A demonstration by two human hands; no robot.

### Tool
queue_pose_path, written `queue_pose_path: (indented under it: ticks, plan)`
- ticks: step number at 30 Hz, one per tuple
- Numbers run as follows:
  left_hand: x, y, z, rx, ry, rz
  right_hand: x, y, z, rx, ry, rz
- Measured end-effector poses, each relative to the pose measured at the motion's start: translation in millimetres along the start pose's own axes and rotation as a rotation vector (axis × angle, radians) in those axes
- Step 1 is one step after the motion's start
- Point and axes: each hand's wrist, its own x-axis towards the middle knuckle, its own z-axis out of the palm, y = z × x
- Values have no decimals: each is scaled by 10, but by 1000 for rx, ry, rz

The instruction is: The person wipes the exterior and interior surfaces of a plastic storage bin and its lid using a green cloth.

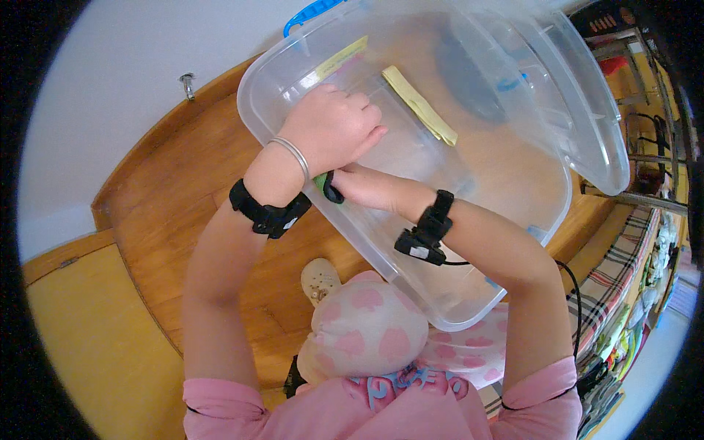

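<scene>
A large clear plastic storage box (396, 280) stands tilted in front of me, partly against my knees. My left hand (333, 124) is over its near-left side with the fingers curled under; whatever may be inside the fist is hidden. Just below, my right hand (360, 187) reaches across to the left and grips a small green and black item (329, 188) at the box rim. Its fingertips are hidden behind my left wrist. A folded pale yellow strip (421, 107), apparently fabric, lies in the box.
A clear lid (597, 126) stands at the box's right side. A blue handle (313, 14) juts from the far rim. Left are a white wall, a metal door stop (187, 86) and wooden floor (181, 165). Metal-framed furniture (649, 203) and plaid fabric (621, 258) are right.
</scene>
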Motion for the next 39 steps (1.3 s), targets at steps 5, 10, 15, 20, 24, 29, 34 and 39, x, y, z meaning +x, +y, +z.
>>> queue_pose_path:
  ticks: [5,10,15,20,24,29,34,39]
  plan:
    - [4,-10,-10,-21,-25,-63,-90,300,108,18,-45,-28]
    - [7,15,-82,-76,62,-86,-703,413,177,-29,-194,72]
    - [-143,328,-204,-222,145,-124,-1194,424,168,-73,-187,6]
    - [-330,519,-159,-362,251,-286,-1839,822,232,-340,-242,45]
    - [-276,537,-165,-361,249,-361,-2445,801,197,-583,-325,166]
    - [-354,580,-140,-301,160,-495,-2794,783,-179,-970,147,179]
    - [-365,606,-85,-383,211,-603,-2884,1117,-653,-1087,477,176]
    - [-366,582,-116,-304,162,-589,-2651,1051,-159,-860,4,251]
